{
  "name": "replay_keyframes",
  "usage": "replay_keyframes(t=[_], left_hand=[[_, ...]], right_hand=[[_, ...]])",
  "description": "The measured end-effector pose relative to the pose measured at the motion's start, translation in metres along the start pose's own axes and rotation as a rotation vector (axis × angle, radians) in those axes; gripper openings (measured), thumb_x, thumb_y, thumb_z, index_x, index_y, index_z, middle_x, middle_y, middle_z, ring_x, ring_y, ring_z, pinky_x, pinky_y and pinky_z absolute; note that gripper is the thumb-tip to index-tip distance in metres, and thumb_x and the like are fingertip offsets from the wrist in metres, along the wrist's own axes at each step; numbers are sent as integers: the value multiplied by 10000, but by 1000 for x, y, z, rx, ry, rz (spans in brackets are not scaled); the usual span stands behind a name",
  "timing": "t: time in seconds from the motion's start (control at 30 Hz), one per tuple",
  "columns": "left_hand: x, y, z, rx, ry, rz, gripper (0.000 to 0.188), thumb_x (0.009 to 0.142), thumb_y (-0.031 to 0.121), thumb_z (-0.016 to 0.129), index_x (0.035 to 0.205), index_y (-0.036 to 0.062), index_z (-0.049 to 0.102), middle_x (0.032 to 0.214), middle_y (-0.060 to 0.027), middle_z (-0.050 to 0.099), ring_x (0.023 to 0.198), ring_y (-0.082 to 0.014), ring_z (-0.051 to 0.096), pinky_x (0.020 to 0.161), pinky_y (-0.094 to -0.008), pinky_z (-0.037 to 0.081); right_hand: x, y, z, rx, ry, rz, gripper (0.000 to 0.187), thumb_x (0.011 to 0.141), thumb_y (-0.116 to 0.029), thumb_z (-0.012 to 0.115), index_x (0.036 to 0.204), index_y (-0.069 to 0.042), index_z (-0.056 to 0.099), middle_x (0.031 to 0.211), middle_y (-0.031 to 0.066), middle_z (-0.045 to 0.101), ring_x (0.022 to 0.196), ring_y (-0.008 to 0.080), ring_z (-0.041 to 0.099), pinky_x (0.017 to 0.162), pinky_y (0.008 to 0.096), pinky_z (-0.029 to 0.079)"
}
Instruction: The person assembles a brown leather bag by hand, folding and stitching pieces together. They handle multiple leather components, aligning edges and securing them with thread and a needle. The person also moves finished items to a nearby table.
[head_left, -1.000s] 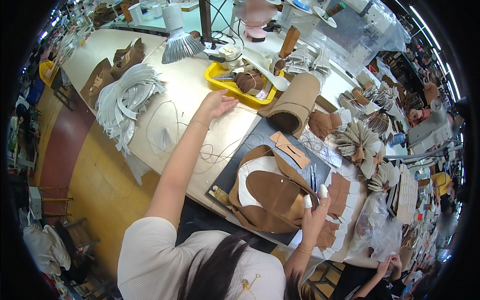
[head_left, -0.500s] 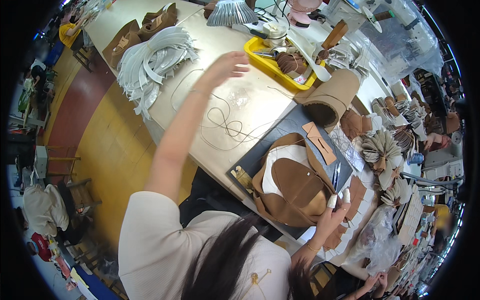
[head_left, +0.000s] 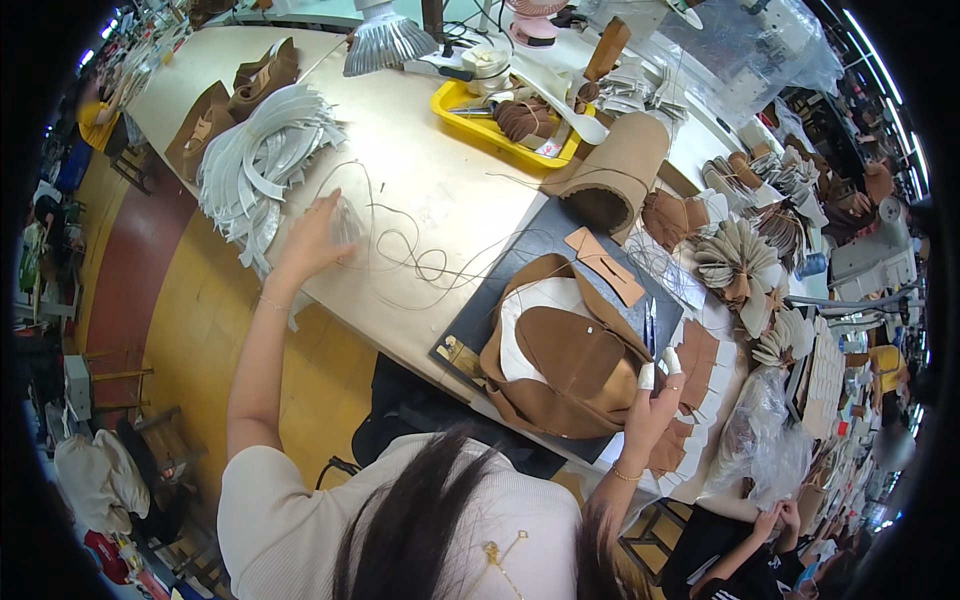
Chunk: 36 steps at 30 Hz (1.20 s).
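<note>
A brown leather piece shaped like a soft bag [head_left: 500,385], white inside with a brown oval panel [head_left: 575,350], lies on a dark board [head_left: 478,305]. At its right edge is my right hand [head_left: 652,410], white covers on two fingertips, closed on the leather rim; whether it also pinches a needle or thread is hidden. My left hand [head_left: 318,240] is over the table's left edge, beside a looped thin cord [head_left: 425,262]. Motion smears its fingers, so any hold on the cord is unclear. Next to the bag lie a tan slotted leather strip [head_left: 606,265] and a slim pointed tool [head_left: 650,325].
White strips [head_left: 262,160] are bundled at the table's left, by brown leather pieces [head_left: 265,75]. Farther back are a yellow tray [head_left: 500,140], a lamp [head_left: 388,42] and a brown roll [head_left: 622,165]. Leather stacks [head_left: 738,262] line the right; another person's hands [head_left: 778,520] are lower right.
My left hand has swung left and toward me, from near the yellow tray to the table's left edge. My right hand stays at the bag's rim. The whole view has shifted slightly.
</note>
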<state>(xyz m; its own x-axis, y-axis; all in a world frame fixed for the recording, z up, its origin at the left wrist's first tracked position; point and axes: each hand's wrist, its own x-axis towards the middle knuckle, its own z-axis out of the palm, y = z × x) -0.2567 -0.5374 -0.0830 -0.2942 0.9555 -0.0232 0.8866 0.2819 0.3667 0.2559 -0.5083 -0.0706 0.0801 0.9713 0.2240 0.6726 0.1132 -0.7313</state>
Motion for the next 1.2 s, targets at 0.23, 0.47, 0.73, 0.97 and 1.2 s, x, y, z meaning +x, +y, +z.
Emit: replay_keyframes(t=[0.23,0.47,0.73,0.97,1.2], left_hand=[[105,50,1,-120,414,228,848,676,351,764,1367,17,404,1206,-257,477,1125,-388,501,970,-436,418],[244,90,56,-145,485,277,694,705,380,771,1211,-24,520,1102,-234,568,1055,-388,544,960,-430,425],[256,88,93,162,271,55,883,820,644,557,1492,171,232,1499,-331,136,1374,-473,222,1105,-545,208],[175,49,17,-196,231,310,697,880,454,612,1389,26,402,1405,-199,434,1310,-313,401,1082,-385,322],[35,7,-31,-226,-94,17,275,852,235,672,1031,27,684,986,-61,670,824,-149,593,740,-282,471]], right_hand=[[-1,-3,0,83,9,26,341,942,-99,555,1245,49,505,1176,139,567,1042,199,573,908,317,453],[1,4,3,74,64,32,242,890,-59,591,1117,24,602,1006,152,614,929,276,604,841,348,460],[3,-1,-3,-4,75,69,230,885,-57,596,1098,29,589,1022,149,635,936,215,622,829,300,472],[-1,9,5,190,84,105,316,915,-69,577,1216,20,541,1111,136,613,1007,207,596,886,323,458],[1,6,4,187,87,66,420,928,-72,558,1324,21,450,1219,149,558,1018,214,588,906,326,457]])
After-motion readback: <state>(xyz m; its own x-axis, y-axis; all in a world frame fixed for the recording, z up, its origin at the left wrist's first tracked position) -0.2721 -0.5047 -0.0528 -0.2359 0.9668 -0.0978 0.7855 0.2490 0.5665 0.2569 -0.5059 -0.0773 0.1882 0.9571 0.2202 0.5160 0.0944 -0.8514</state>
